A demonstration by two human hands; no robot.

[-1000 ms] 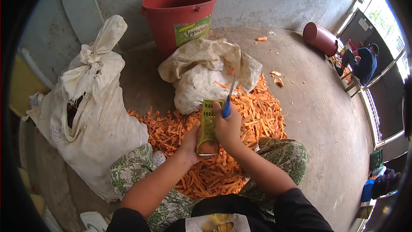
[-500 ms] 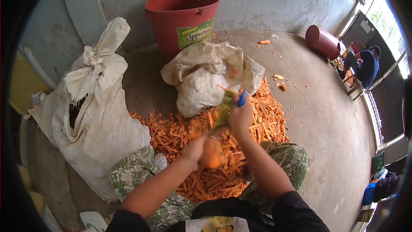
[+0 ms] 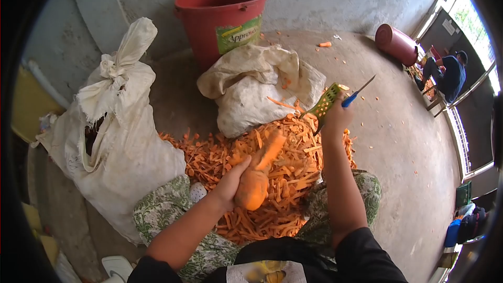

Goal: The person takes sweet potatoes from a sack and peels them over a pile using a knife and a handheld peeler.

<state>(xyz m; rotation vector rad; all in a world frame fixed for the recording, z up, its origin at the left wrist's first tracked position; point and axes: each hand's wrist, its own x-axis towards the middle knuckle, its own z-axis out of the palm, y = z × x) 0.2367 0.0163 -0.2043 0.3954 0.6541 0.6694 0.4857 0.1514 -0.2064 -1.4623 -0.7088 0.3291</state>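
My left hand (image 3: 230, 182) is closed round a thick carrot (image 3: 253, 187), partly peeled, its narrow end pointing up and away. My right hand (image 3: 338, 120) grips a green peeler (image 3: 324, 102) with holes along its body. That same hand also holds a small knife (image 3: 352, 98) with a blue handle, its blade pointing up to the right. Right hand and tools are apart from the carrot. Below both hands spreads a heap of orange carrot peelings (image 3: 285, 191) between my legs.
A crumpled white sack (image 3: 246, 107) lies behind the heap, before a red bucket (image 3: 201, 34). A tied white sack (image 3: 131, 178) stands at left. Far right, a person (image 3: 450, 77) sits near a tipped red bin (image 3: 394, 44). A carrot piece (image 3: 325, 44) lies on the floor.
My right hand has moved up and right with the peeler and knife, away from the carrot. The carrot, blurred before, now shows clearly in my left hand, tilted upward.
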